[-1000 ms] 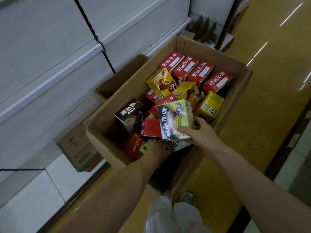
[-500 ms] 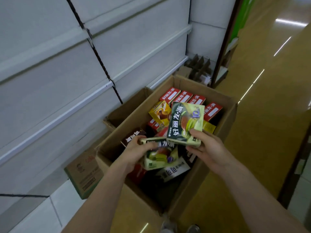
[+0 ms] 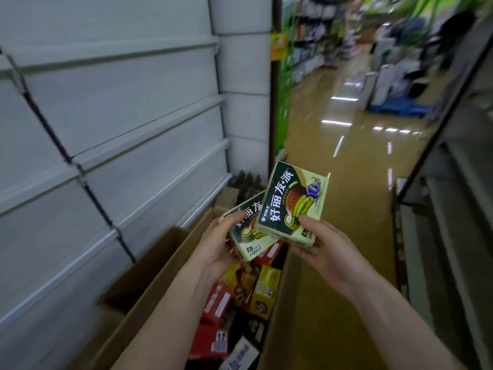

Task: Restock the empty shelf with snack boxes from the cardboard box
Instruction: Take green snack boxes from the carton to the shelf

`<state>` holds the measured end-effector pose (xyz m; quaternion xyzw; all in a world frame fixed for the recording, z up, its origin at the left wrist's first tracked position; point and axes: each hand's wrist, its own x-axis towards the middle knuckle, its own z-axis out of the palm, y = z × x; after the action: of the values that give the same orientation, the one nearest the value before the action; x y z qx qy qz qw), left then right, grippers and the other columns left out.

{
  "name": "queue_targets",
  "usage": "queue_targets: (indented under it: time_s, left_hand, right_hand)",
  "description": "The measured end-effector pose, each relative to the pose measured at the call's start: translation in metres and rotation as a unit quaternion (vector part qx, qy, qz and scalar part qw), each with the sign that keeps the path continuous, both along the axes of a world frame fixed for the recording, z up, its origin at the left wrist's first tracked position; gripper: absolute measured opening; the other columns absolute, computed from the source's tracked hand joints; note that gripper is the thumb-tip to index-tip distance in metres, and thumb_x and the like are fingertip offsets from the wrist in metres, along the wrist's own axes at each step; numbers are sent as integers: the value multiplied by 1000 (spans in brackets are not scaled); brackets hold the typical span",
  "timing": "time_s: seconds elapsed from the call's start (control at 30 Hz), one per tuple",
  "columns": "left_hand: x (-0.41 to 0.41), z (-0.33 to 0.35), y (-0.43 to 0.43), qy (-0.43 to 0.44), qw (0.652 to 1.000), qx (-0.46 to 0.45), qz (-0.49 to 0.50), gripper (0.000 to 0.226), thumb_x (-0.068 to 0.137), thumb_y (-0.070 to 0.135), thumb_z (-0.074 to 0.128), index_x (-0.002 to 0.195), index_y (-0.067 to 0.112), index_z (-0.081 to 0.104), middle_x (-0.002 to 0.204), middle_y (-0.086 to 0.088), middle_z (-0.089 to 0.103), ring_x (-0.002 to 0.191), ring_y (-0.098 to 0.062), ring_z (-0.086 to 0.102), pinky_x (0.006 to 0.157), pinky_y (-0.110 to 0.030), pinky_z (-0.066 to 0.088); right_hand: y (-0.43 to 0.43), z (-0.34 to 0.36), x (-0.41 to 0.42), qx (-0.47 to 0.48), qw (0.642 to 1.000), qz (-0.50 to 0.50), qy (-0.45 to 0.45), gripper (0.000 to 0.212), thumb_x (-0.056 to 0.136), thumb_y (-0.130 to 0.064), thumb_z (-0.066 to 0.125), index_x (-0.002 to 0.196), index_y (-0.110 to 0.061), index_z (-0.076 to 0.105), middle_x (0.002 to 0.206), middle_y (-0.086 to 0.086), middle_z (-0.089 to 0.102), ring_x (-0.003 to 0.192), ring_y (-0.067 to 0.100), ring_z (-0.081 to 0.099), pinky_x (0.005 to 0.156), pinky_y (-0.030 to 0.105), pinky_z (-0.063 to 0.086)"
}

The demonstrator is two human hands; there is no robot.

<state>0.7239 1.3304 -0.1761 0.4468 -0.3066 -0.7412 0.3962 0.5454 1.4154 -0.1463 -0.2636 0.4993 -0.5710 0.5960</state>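
Centre of frame: right hand [image 3: 322, 252] grasping upper green box [image 3: 290, 204] by its near edge, thumb on the printed face. The box is tilted, above the cardboard box [image 3: 154, 297]. Left hand [image 3: 221, 247] gripping lower green box [image 3: 250, 233], which is partly tucked beneath the first. Lower centre: red boxes [image 3: 216, 303] and yellow boxes [image 3: 266, 287], jumbled inside the cardboard box. Left half of frame: white shelves [image 3: 133, 124] in tiers.

Single head-worn view, looking forward and down the aisle [image 3: 346, 161], close above the hands; shelf [image 3: 120, 116] at left.
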Motion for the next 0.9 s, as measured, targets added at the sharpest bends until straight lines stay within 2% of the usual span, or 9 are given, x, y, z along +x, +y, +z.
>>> queue_targets:
  time_s: [0.07, 0.13, 0.2, 0.3, 0.43, 0.5, 0.6, 0.8, 0.9]
  left_hand:
    - [-11, 18, -16, 4, 999, -17, -27, 73, 57, 29, 81, 125, 16, 55, 100, -11, 74, 77, -25, 72, 58, -39, 55]
    - [-19, 36, -31, 3, 998, -36, -55, 83, 52, 32, 82, 129, 16, 53, 103, -12, 73, 81, -26, 71, 58, -39, 55]
    - [-25, 53, -43, 3, 995, -57, -80, 81, 49, 33, 83, 124, 15, 57, 100, -12, 73, 83, -28, 70, 66, -41, 56]
    - [-32, 76, -59, 20, 987, -93, -133, 61, 55, 31, 81, 112, 16, 64, 93, -11, 74, 78, -26, 71, 70, -38, 53]
    - [-49, 103, -72, 37, 974, -125, -187, 93, 55, 35, 84, 139, 23, 48, 105, -9, 74, 94, -28, 69, 74, -41, 55]
    - [-62, 118, -71, 45, 967, -136, -212, 79, 57, 34, 82, 130, 18, 56, 105, -8, 73, 94, -28, 69, 79, -43, 54]
    - [-81, 139, -65, 54, 956, -149, -246, 53, 69, 32, 78, 117, 19, 62, 97, -8, 73, 84, -26, 68, 70, -37, 52]
    - [-117, 171, -46, 80, 934, -163, -309, 43, 70, 34, 76, 109, 20, 64, 82, -3, 73, 80, -22, 68, 63, -32, 49]
    - [-134, 184, -30, 84, 921, -177, -337, 61, 55, 39, 76, 111, 19, 63, 86, -4, 73, 75, -21, 68, 57, -27, 49]
  right_hand:
    - [-2, 18, -5, -12, 999, -25, 37, 55, 70, -32, 68, 121, -14, 57, 104, 3, 74, 99, 18, 68, 80, 30, 49]
    - [-4, 34, -5, -22, 996, -48, 73, 57, 69, -36, 68, 121, -15, 58, 103, 1, 74, 102, 18, 66, 82, 31, 48]
    - [-6, 47, -2, -34, 993, -72, 92, 57, 68, -39, 68, 120, -15, 59, 104, 1, 74, 104, 19, 65, 83, 32, 46]
    - [-7, 64, 4, -53, 986, -119, 102, 56, 70, -39, 68, 118, -13, 60, 103, 3, 74, 104, 20, 63, 85, 33, 47]
    - [-1, 89, 7, -73, 976, -176, 109, 59, 67, -39, 70, 119, -12, 60, 104, 4, 74, 99, 20, 65, 85, 33, 50]
    - [6, 103, 5, -83, 969, -199, 118, 56, 66, -40, 70, 115, -13, 63, 104, 4, 74, 97, 19, 65, 84, 32, 49]
    - [19, 122, 1, -104, 960, -226, 125, 49, 68, -38, 68, 111, -13, 66, 105, 5, 73, 92, 18, 63, 82, 31, 48]
    - [48, 149, -13, -114, 944, -283, 127, 44, 70, -34, 66, 108, -13, 66, 104, 6, 74, 100, 20, 64, 92, 34, 48]
    - [67, 158, -20, -110, 936, -307, 133, 49, 69, -35, 67, 112, -10, 65, 105, 7, 74, 103, 23, 66, 86, 32, 49]
